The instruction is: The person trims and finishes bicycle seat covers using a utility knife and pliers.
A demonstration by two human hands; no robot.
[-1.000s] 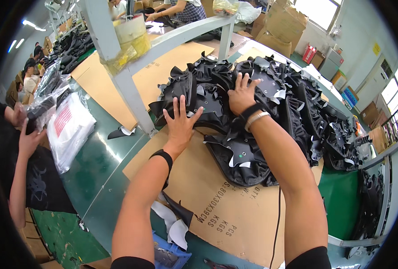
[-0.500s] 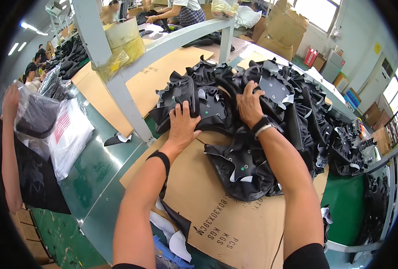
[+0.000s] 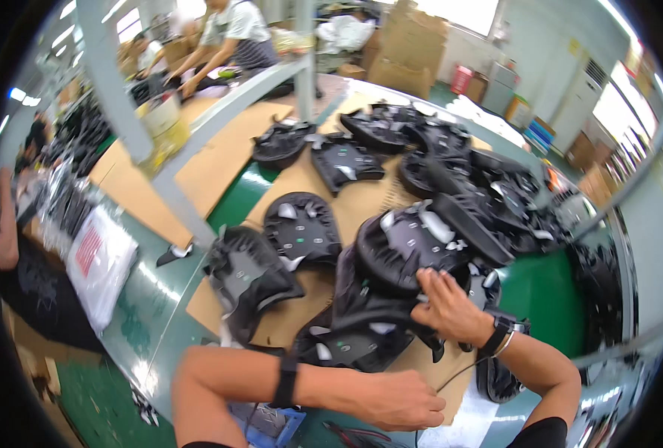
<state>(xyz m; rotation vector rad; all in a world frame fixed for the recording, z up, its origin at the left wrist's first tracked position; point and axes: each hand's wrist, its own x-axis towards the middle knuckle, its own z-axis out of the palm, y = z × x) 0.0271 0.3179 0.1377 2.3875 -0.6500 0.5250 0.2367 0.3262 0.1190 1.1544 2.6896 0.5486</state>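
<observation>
My right hand (image 3: 454, 308) rests its stretched fingers against the front edge of a black padded cushion (image 3: 413, 243), which lies underside up on other pads. White scraps and metal rings show on its flat back. Low in front, my left hand (image 3: 402, 401) is closed, its fingers curled downward; what they hold, if anything, is hidden. A thin black cord (image 3: 462, 367) runs up from beside it. Left of the right hand lie more black cushions, one curved (image 3: 245, 272) and one rounded (image 3: 301, 230). Another cushion (image 3: 357, 347) sits just above my left forearm.
Brown cardboard (image 3: 219, 302) covers part of the green table. More black cushions (image 3: 488, 179) are heaped at the far right. A grey metal frame post (image 3: 182, 201) stands left. Near my left forearm is a blue tray (image 3: 290, 425). Co-workers are at the back and left.
The heaped cushions are now spread apart over the cardboard. My left hand has left the pads and dropped toward the front; my right hand has come nearer. The view has shifted.
</observation>
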